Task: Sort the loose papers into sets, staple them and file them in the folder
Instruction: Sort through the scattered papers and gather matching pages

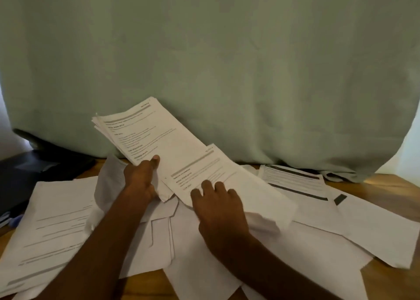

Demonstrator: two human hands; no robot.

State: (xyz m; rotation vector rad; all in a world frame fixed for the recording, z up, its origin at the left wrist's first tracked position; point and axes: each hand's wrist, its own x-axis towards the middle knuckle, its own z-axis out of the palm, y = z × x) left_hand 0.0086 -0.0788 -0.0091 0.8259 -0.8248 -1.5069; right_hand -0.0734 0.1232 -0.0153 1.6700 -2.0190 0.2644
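Nearest, loose printed sheets (pixel 56 227) overlapping across a wooden table (pixel 386 186), fanning out to either side of the hands. Right hand (pixel 218 208): fingers spread and nearly straight, pressing on a single printed page (pixel 227 176) atop the spread. Left hand (pixel 141 179): thumb on top, pinching the lower edge of a tilted stack of pages (pixel 145 136), raised off the table just beyond that single page. Left of the stack, a dark object, unclear. Farthest, pale green cloth (pixel 204 49) hanging behind the table.
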